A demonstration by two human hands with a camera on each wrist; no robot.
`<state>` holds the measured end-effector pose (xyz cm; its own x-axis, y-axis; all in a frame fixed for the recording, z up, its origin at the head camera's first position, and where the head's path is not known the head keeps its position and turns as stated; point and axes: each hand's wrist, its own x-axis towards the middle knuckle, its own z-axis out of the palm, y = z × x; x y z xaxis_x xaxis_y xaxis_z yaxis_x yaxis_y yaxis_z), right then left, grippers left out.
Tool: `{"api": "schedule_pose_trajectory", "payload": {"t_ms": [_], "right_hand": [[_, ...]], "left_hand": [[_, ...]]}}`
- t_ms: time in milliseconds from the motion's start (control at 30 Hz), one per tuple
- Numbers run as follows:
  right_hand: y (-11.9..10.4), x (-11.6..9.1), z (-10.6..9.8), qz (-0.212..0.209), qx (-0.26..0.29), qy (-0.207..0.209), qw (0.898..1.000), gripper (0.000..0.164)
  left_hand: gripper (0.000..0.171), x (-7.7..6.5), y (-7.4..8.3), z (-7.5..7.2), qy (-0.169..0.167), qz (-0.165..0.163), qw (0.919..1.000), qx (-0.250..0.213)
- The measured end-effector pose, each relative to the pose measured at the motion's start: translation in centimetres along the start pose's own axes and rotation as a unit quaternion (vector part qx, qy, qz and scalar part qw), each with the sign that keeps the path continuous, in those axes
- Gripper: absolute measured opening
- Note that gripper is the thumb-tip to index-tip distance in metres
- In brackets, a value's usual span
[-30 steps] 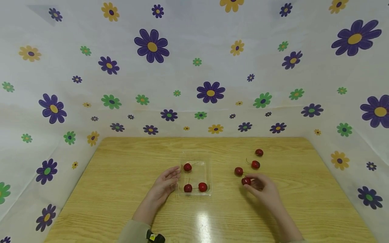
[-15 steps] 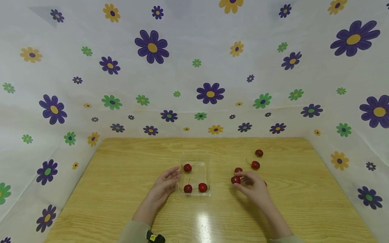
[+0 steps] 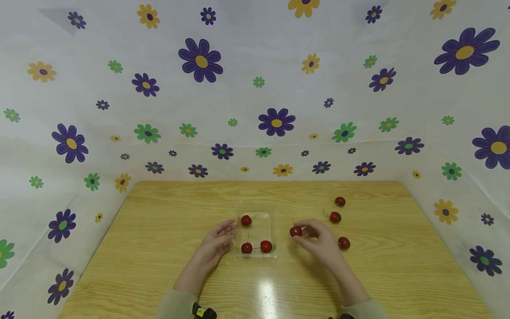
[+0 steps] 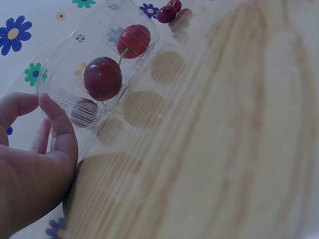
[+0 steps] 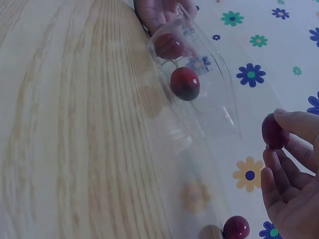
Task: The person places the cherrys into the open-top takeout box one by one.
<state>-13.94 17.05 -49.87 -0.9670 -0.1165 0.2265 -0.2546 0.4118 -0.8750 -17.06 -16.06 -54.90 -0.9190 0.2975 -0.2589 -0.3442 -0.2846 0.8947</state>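
Observation:
A clear plastic box (image 3: pixel 275 230) sits mid-table with three dark red cherries in it, one at the back left (image 3: pixel 246 220) and two along the front. My left hand (image 3: pixel 215 243) lies at the box's left side; its loosely bent fingertips (image 4: pixel 47 102) touch the wall. Between thumb and fingertips, my right hand (image 3: pixel 322 241) pinches a cherry (image 3: pixel 295 231) above the table, just right of the box. In the right wrist view the same held cherry (image 5: pixel 274 132) hangs apart from the box. The right hand covers part of the tabletop behind it.
On the wooden table (image 3: pixel 167 221) to the right lie more cherries: one at the back (image 3: pixel 340 201), one with a stem (image 3: pixel 335 216), and one by the right wrist (image 3: pixel 344 243). A white flower-print sheet (image 3: pixel 239 97) surrounds the table's back and sides.
My right hand has moved left toward the box with the pinched cherry, uncovering a cherry by its wrist. Another cherry, earlier visible beside the hand, is out of sight. The left hand stays put.

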Motion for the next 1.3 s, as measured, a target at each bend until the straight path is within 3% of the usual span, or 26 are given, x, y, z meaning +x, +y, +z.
{"api": "schedule_pose_trajectory", "payload": {"t_ms": [500,767,1300], "right_hand": [[-1.4,1.3,2.3,0.002,-0.002,-0.037,0.999,0.030],[-2.3,2.0,3.6,-0.022,0.009,-0.059,0.998,0.033],[-4.2,3.5,6.1,-0.027,0.009,-0.096,0.995,0.031]], "left_hand": [[0.064,0.0,0.0,0.0,-0.005,0.003,1.0000,0.006],[0.064,0.0,0.0,-0.1,-0.009,0.006,0.9999,0.003],[0.064,0.3,0.0,-0.2,-0.003,0.003,1.0000,0.006]]}}
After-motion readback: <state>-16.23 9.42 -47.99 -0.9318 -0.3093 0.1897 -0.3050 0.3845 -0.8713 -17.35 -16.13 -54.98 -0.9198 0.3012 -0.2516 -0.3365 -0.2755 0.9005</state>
